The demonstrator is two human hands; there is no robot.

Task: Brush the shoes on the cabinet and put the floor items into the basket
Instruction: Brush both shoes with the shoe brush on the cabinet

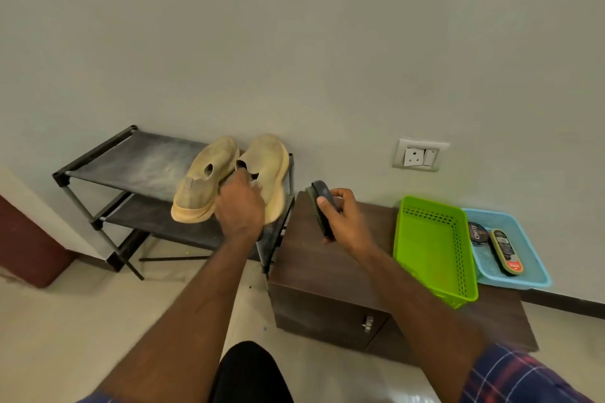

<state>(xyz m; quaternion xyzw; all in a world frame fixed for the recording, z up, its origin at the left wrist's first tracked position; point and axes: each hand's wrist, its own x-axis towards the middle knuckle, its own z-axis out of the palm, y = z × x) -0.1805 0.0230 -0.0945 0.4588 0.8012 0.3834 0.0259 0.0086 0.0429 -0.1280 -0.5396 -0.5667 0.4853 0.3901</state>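
Note:
Two tan slip-on shoes lie side by side on the top shelf of a black shoe rack [124, 157]. My left hand [240, 203] grips the heel opening of the right shoe [268, 167], right beside the left shoe [203, 180]. My right hand [340, 217] holds a dark shoe brush [322, 203] above the brown cabinet [314, 271], to the right of the rack. An empty green basket [429, 245] stands on the cabinet top.
A light blue tray [523, 271] at the cabinet's right end holds a round polish tin [478, 233] and an oval brush or polish pack [505, 250]. A wall socket [420, 155] sits above the cabinet. A maroon object [29, 245] stands at the left by the floor.

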